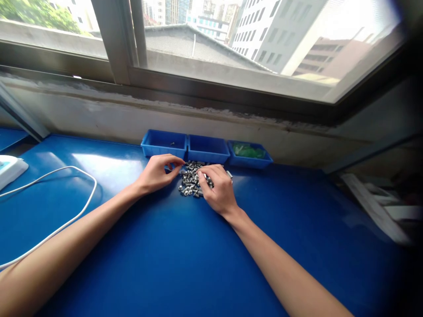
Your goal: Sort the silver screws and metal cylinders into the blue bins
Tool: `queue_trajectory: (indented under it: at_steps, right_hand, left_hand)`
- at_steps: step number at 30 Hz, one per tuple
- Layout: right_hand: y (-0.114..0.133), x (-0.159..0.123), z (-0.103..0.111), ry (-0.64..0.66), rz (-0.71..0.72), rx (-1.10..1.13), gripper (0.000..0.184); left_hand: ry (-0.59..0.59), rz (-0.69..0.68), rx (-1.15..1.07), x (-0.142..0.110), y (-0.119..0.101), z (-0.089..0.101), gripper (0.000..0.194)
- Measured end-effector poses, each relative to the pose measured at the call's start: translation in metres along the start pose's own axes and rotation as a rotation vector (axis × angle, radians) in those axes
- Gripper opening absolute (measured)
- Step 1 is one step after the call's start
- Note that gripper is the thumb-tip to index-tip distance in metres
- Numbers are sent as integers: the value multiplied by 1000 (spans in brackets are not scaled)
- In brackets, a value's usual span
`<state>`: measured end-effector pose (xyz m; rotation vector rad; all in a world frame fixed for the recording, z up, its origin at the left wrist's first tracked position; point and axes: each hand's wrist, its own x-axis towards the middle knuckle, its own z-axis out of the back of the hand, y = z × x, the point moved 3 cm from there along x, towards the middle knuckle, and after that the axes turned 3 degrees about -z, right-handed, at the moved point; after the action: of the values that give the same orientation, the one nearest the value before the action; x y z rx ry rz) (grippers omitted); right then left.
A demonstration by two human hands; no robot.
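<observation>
A left bin (164, 150), middle bin (208, 156) and right bin (250, 162) stand side by side along the rear of the tabletop (178, 255), below the window (231, 83). A pile of bolts (189, 182) lies on the tabletop before them; a cable (88, 198) lies well to its left.

- Hands, bare: two, left hand (159, 174) and right hand (218, 188).
- Blue bins (209, 156): three.
- Heap of metal fasteners (189, 178): one; pieces overlap, too many to count.
- White cable (96, 181): one.
- White device (11, 171), partly visible: one.

White cable (86, 206) across blue tabletop (158, 264)
</observation>
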<state>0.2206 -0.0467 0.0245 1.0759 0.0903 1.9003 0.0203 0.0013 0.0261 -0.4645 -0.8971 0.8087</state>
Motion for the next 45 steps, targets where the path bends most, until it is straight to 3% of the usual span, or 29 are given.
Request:
queue_trajectory:
  at_steps: [3, 6, 16, 21, 27, 32, 37, 42, 45]
  right_hand:
    - [0, 0, -1, 16, 3, 5, 15]
    - [0, 0, -2, 37, 18, 8, 15]
    - [3, 0, -5, 55, 73, -16, 15]
    - [3, 0, -5, 69, 78, -8, 16]
    - [5, 1, -5, 84, 75, 11, 16]
    - [5, 1, -5, 84, 70, 22, 16]
    - [3, 1, -6, 122, 61, 28, 17]
    - [3, 1, -7, 134, 48, 36, 20]
    - [4, 1, -7, 159, 51, 40, 21]
  left_hand:
    - [138, -94, 102, 0, 0, 0, 19]
    - [197, -128, 118, -1, 5, -1, 19]
    - [193, -185, 204, -3, 8, -2, 14]
    - [119, -159, 212, -3, 11, 0, 21]
    - [158, -181, 158, -3, 13, -2, 23]
    - [84, -64, 6, 1, 9, -2, 23]
    - [4, 73, -171, 5, 11, -4, 34]
    - [-122, 39, -21, 10, 9, 6, 34]
    - [-231, 115, -43, 11, 8, 14, 29]
